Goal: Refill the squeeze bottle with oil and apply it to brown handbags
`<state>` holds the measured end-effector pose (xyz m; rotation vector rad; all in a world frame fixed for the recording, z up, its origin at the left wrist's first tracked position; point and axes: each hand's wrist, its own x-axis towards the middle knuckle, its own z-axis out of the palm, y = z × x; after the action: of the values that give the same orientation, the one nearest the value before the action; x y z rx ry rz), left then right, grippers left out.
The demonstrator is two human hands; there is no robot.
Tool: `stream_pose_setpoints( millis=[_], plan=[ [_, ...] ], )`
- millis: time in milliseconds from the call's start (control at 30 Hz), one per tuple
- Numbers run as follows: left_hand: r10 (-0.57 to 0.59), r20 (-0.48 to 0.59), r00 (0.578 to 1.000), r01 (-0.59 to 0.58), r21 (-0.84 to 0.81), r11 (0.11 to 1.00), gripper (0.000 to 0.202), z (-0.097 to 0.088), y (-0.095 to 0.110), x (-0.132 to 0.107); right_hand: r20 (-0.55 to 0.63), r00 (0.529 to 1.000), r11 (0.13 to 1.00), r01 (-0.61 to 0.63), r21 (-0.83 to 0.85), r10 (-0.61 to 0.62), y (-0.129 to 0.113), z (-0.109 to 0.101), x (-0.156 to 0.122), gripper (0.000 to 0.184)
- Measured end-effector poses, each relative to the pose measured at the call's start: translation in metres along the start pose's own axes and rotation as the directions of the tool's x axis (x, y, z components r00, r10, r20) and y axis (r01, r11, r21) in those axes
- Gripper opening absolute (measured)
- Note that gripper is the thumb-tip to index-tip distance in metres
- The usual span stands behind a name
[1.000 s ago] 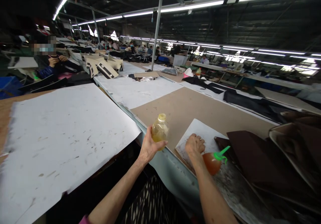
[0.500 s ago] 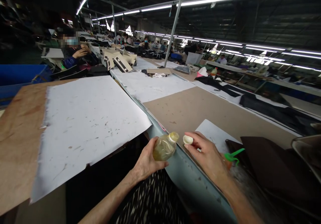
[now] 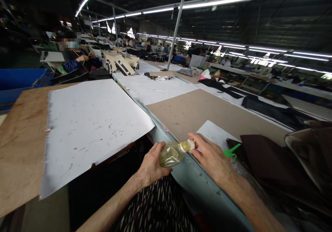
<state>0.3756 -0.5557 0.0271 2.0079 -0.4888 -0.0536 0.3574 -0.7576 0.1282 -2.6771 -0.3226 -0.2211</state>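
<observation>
My left hand (image 3: 153,162) is wrapped round a clear plastic bottle (image 3: 171,154) holding a yellowish liquid. The bottle is tilted, with its neck pointing right and slightly up. Between the thumb and fingers of my right hand (image 3: 210,157) is a small white bottle cap (image 3: 191,144), right at the mouth of the bottle. Whether the cap sits on the threads cannot be told. Both hands are above the pale blue-green table edge (image 3: 166,136). Just beyond the right hand is a green nozzle (image 3: 232,151), its container mostly hidden.
A stained white sheet (image 3: 90,121) covers the wooden table at left. Brown board (image 3: 207,107) lies on the right table, with dark brown pieces (image 3: 267,155) at its near end. A blue bin (image 3: 23,83) stands far left. A masked person (image 3: 75,59) sits beyond.
My right hand has brought the cap leftward to the bottle's mouth, where before there was a gap. The bottle has tipped further right. The view has shifted slightly.
</observation>
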Motion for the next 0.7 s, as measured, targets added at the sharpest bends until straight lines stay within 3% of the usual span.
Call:
stream_pose_setpoints(
  millis=[133, 233, 367, 533, 700],
  plan=[
    [0.043, 0.014, 0.999, -0.044, 0.034, 0.998, 0.065, 0.000, 0.000, 0.000, 0.087, 0.993, 0.942, -0.099, 0.321, 0.075, 0.012, -0.002, 0.001, 0.034],
    [0.048, 0.071, 0.996, -0.050, 0.020, 0.999, 0.063, -0.003, 0.002, -0.001, 0.172, 0.982, 0.882, -0.150, 0.447, 0.080, 0.020, 0.001, -0.001, 0.028],
    [0.021, 0.151, 0.988, -0.021, 0.000, 1.000, 0.065, -0.007, 0.004, -0.003, 0.209, 0.973, 0.840, -0.193, 0.507, 0.098, 0.026, 0.008, -0.007, 0.029],
    [-0.003, 0.173, 0.985, 0.013, -0.053, 0.998, 0.070, -0.004, 0.001, -0.006, 0.185, 0.967, 0.779, -0.250, 0.576, 0.173, 0.026, 0.013, -0.016, 0.035],
    [-0.039, 0.205, 0.978, 0.058, -0.090, 0.994, 0.074, -0.004, 0.003, -0.007, 0.115, 0.986, 0.844, -0.160, 0.512, 0.117, 0.022, 0.010, -0.018, 0.029]
  ],
)
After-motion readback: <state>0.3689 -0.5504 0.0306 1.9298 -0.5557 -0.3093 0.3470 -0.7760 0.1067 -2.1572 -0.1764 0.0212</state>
